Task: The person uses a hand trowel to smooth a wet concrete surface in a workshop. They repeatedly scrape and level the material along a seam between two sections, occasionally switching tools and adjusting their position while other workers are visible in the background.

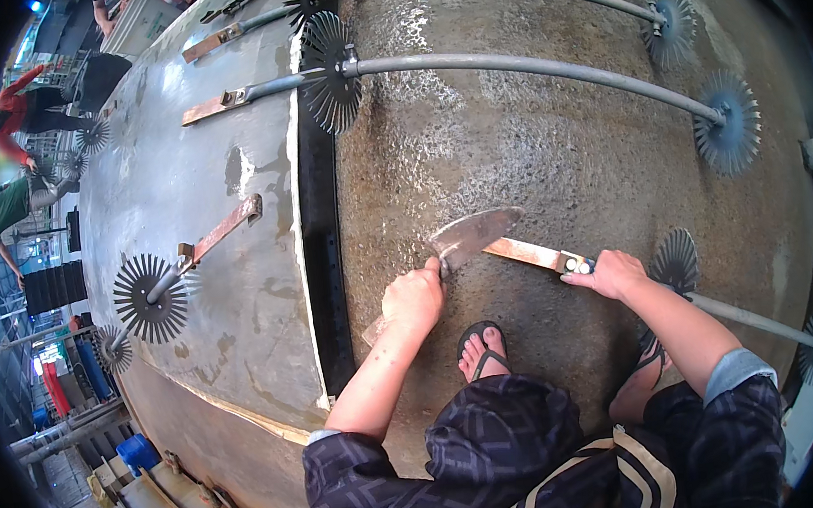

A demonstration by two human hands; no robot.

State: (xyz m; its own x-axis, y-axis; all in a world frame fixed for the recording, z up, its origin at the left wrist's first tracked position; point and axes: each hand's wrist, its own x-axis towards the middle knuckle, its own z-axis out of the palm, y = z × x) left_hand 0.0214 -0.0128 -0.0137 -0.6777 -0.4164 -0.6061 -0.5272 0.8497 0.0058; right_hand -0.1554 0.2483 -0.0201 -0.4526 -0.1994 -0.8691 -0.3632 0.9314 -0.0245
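Observation:
My left hand (413,299) is wrapped round the handle of a trowel whose worn metal blade (475,233) points up and to the right. Part of the handle (373,331) sticks out below my wrist. My right hand (613,274) grips the metal end of a rod close to its clamp (573,265). From that clamp a flat copper-coloured bar (524,253) runs left. The bar's tip meets or passes behind the trowel blade; which one, I cannot tell. A slotted disc (676,259) sits on the rod just beyond my right hand.
Two long grey rods (526,68) with slotted discs (728,124) lie across the far side of the wet, rough brown surface (513,150). A dark gap (326,251) borders a smooth grey sheet (215,365). Another disc (150,298) rests there. People (16,204) stand far left.

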